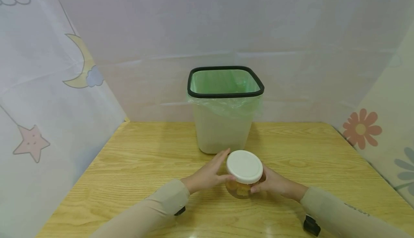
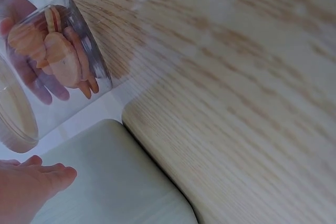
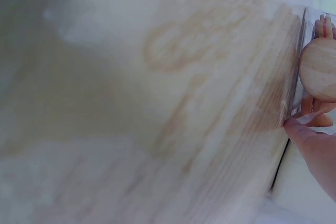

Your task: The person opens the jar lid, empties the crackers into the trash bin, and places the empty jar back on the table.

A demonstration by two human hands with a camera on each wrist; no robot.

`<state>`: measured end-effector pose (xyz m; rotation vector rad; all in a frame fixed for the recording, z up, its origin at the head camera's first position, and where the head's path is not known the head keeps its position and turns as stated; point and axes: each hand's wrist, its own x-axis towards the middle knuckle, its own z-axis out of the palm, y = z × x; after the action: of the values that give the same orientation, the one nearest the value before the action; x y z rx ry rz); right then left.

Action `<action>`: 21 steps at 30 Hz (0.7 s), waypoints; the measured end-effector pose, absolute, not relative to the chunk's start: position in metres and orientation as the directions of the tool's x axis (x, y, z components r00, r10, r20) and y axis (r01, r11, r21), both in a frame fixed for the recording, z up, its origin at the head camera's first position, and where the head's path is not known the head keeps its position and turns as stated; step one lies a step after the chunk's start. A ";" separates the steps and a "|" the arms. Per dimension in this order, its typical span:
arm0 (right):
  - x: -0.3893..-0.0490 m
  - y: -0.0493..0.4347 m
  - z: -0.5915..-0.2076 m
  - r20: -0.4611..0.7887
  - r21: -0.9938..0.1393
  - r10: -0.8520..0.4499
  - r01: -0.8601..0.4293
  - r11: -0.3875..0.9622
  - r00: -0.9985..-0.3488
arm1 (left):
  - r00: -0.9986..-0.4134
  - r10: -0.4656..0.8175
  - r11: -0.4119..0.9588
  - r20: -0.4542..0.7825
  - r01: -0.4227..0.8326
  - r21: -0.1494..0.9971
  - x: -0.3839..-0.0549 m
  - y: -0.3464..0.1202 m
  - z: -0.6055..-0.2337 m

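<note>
A clear plastic jar (image 1: 238,191) with a white lid (image 1: 244,166) is in front of me between my two hands. Through its wall, several round sandwich biscuits (image 2: 64,59) show in the left wrist view. My right hand (image 1: 275,183) grips the jar's right side, thumb in front and fingers round the back; the right wrist view shows the thumb (image 3: 315,148) at the jar's edge. On the other side, my left hand (image 1: 208,173) has its fingers straight beside the lid. Whether the jar touches the table cannot be told.
Just behind the jar stands a pale bin (image 1: 223,126) with a black rim and a green liner bag. The wooden table (image 1: 136,159) is bordered by a cloth backdrop (image 1: 145,87) at the back and sides.
</note>
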<state>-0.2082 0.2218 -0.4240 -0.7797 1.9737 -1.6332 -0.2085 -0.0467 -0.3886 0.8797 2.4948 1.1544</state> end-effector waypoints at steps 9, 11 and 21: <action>-0.208 0.221 -0.423 0.002 -0.980 -0.680 -0.136 0.143 -0.733 | -0.778 0.627 0.494 0.029 0.426 0.758 -0.210 -0.047 -0.390; -0.208 0.221 -0.423 0.006 -0.981 -0.681 -0.138 0.140 -0.732 | -0.779 0.627 0.493 0.025 0.421 0.761 -0.211 -0.047 -0.390; -0.209 0.221 -0.424 0.028 -0.983 -0.688 -0.147 0.115 -0.725 | -0.783 0.622 0.481 0.013 0.395 0.782 -0.215 -0.046 -0.391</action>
<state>-0.2091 0.2209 -0.4241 -0.8087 1.9603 -1.6460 -0.2150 -0.0460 -0.3911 0.8664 2.4577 1.1922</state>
